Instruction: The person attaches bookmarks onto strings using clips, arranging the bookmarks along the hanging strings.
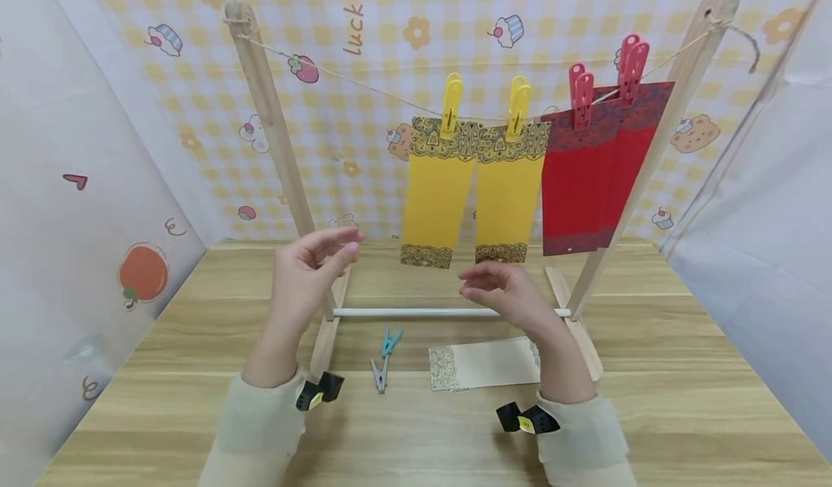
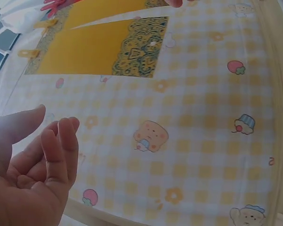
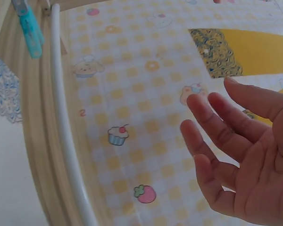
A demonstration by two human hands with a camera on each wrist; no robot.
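My left hand [image 1: 308, 266] is raised at the left of the stand, fingers loosely bent and thumb apart from them, holding nothing. Just below the right yellow card [image 1: 507, 201] hovers my right hand [image 1: 510, 295], relaxed and without an object; the right wrist view shows its fingers spread. Another yellow card [image 1: 438, 201] hangs to the left. Yellow clothespins [image 1: 452, 108] fix both to the string [image 1: 364, 82]. Pink clothespins [image 1: 582, 97] hold overlapping red cards [image 1: 578, 191] at the right. On the table lie a cream card [image 1: 487, 364], a teal clothespin [image 1: 391, 342] and a grey clothespin [image 1: 380, 376].
The wooden stand has a left post [image 1: 273, 118], a right post [image 1: 656, 162] and a white crossbar [image 1: 416, 313] low between them. Behind hangs a yellow checked cloth [image 1: 364, 183] with printed pictures. White cloth [image 1: 84, 270] borders the wooden table [image 1: 195, 357] at the left.
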